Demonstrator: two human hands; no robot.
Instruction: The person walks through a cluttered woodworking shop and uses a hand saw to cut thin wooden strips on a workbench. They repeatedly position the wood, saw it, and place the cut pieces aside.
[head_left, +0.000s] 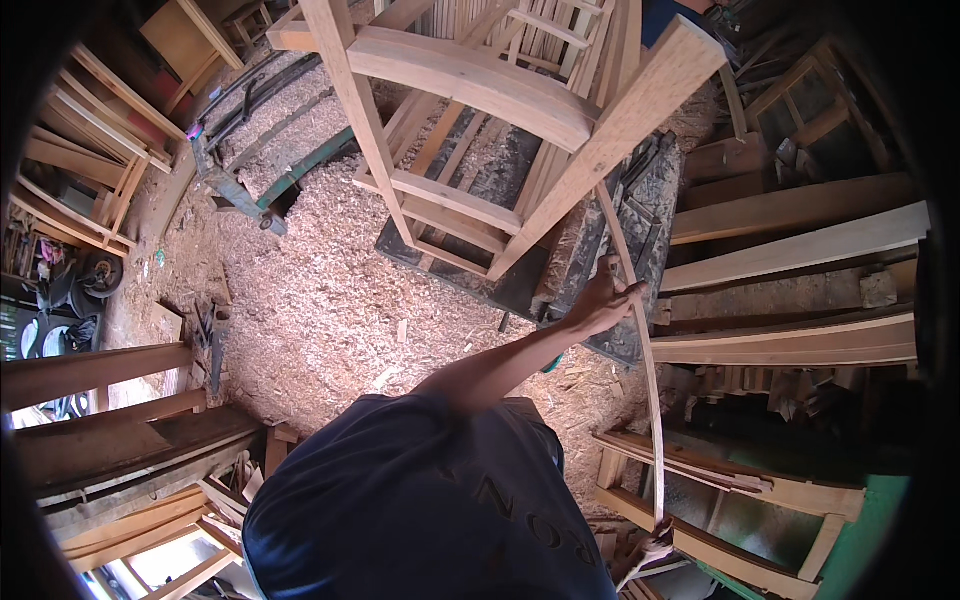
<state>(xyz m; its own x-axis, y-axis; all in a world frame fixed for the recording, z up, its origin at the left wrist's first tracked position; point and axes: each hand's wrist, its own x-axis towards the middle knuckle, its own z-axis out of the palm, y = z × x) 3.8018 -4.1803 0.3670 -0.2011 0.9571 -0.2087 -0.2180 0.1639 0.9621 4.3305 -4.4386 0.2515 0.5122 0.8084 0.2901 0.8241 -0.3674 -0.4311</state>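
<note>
1. Head view: a long, thin, pale wooden strip (pixel 651 390) runs along the person's right side, beside the torso in a dark blue shirt (pixel 420 500).
2. Left hand (pixel 603 302), arm stretched across, has its fingers curled in on the strip's upper part. Right hand (pixel 652 545), near the lower edge and partly hidden, appears closed around its lower end.
3. Open metal frame with dark and green bars (pixel 310 170), upper left: pale shavings lie between its bars.
4. Pale wooden chair-like frame with a curved rail (pixel 470 80) stands over a dark, scuffed work surface (pixel 650 190).
5. Curly, pale wood shavings (pixel 310 270) blanket the floor.
6. Long brown and pale planks (pixel 800 245) are stacked at right; a motorcycle (pixel 75 290) stands at the far left.
</note>
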